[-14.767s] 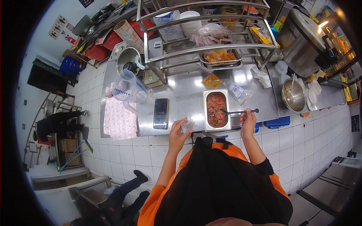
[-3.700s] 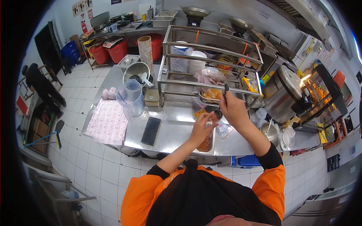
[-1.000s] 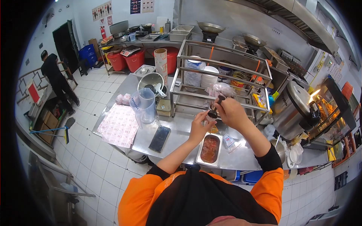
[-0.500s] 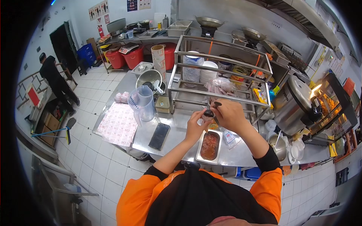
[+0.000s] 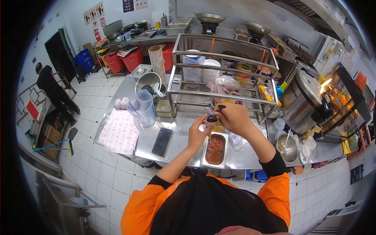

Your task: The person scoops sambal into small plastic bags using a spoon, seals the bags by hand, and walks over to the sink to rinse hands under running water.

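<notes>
- Pinching a black spoon [image 5: 212,118], the right hand [image 5: 236,118] meets the left hand [image 5: 198,130] — its fingers grip a clear, mostly hidden cup [image 5: 208,123]
- Steel pan [image 5: 204,152] below, on the counter [image 5: 182,135] — sauce [image 5: 214,149] red, chunky

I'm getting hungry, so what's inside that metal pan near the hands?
The metal pan has chunky, reddish-brown food inside, and it looks wet and saucy. The food covers the bottom, so I can't see what's underneath.
</notes>
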Action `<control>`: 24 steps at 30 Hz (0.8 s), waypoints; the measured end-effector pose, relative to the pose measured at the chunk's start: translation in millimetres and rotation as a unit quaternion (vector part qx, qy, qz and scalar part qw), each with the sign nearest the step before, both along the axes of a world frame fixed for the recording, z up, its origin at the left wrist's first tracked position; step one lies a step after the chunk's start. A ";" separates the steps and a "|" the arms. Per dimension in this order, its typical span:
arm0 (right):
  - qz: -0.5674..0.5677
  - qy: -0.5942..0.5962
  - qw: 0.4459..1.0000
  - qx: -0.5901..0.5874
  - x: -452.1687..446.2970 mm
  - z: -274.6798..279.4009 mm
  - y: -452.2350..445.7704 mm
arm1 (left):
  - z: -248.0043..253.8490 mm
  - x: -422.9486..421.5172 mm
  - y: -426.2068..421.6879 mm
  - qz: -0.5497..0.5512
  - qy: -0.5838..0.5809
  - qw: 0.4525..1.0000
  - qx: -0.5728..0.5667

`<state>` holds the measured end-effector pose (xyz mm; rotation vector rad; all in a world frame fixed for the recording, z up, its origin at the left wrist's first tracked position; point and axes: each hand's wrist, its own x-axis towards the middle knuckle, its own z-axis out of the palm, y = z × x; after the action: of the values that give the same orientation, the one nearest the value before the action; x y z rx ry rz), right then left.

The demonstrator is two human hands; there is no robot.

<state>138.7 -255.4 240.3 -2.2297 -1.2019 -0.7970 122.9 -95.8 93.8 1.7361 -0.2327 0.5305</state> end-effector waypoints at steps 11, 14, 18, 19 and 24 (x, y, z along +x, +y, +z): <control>0.015 -0.009 0.997 0.073 -5.6 2.3 -13.1 | -0.2 7.3 0.1 -0.002 -0.012 1.000 0.005; -0.013 0.029 0.994 0.103 -12.7 5.3 -17.4 | -0.3 10.3 -0.9 0.002 -0.014 1.000 -0.001; -0.046 0.043 0.965 0.253 -9.3 -18.4 -25.0 | 0.4 12.4 -0.9 -0.011 -0.031 0.999 -0.010; -0.072 0.067 0.933 0.347 -9.5 -29.8 -26.8 | 2.2 11.5 0.2 -0.021 -0.033 0.999 -0.016; -0.130 0.156 0.707 0.678 -20.9 -83.5 -46.8 | -22.7 25.0 14.1 -0.090 -0.023 0.984 -0.152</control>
<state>117.9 -302.3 156.8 -1.1255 0.0673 -0.8898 147.9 -81.7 71.1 1.3928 -0.3213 0.4477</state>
